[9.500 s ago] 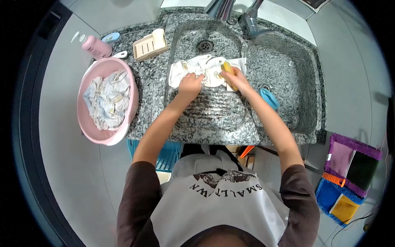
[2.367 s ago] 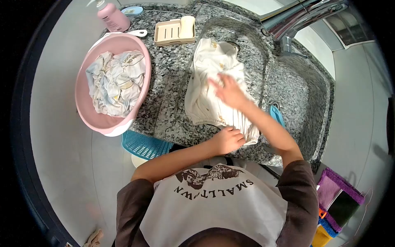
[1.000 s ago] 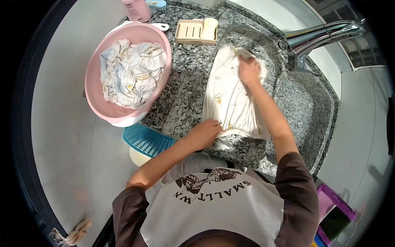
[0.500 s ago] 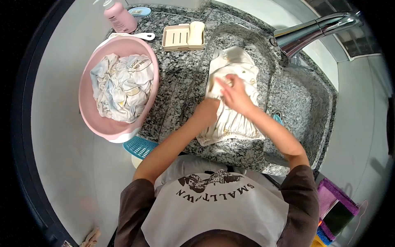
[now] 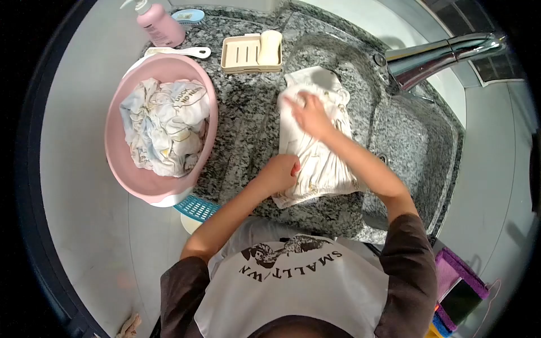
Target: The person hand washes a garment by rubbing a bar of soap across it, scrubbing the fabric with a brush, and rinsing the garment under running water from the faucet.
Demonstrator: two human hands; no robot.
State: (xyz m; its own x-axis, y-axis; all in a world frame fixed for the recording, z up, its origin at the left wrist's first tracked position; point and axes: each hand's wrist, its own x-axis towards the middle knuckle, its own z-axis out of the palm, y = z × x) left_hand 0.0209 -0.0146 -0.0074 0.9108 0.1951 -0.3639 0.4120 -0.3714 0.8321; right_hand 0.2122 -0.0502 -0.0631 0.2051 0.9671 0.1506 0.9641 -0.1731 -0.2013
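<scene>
A wet, wrinkled white garment (image 5: pixel 324 163) with small printed spots lies on the sloped granite washboard (image 5: pixel 242 163) of the sink. My left hand (image 5: pixel 280 173) is closed at the garment's left edge, with cloth apparently in its grip. Higher up, my right hand (image 5: pixel 311 115) is over the upper part of the garment. Its fingers are stretched out and apart, a little blurred, and touch or nearly touch the fabric. The cloth beneath the right palm is hidden.
At left stands a pink basin (image 5: pixel 115 152) holding printed white clothes (image 5: pixel 163 127). Behind are a beige soap dish (image 5: pixel 239 53) with a bar of soap (image 5: pixel 270 48), a white-handled brush (image 5: pixel 194 52), a blue brush (image 5: pixel 189 16) and a pink pump bottle (image 5: pixel 160 25). A chrome faucet (image 5: pixel 422 62) overhangs the right basin.
My right hand has moved up and left over the garment. My left hand has slid lower along its edge. The upper cloth has shifted and bunched differently.
</scene>
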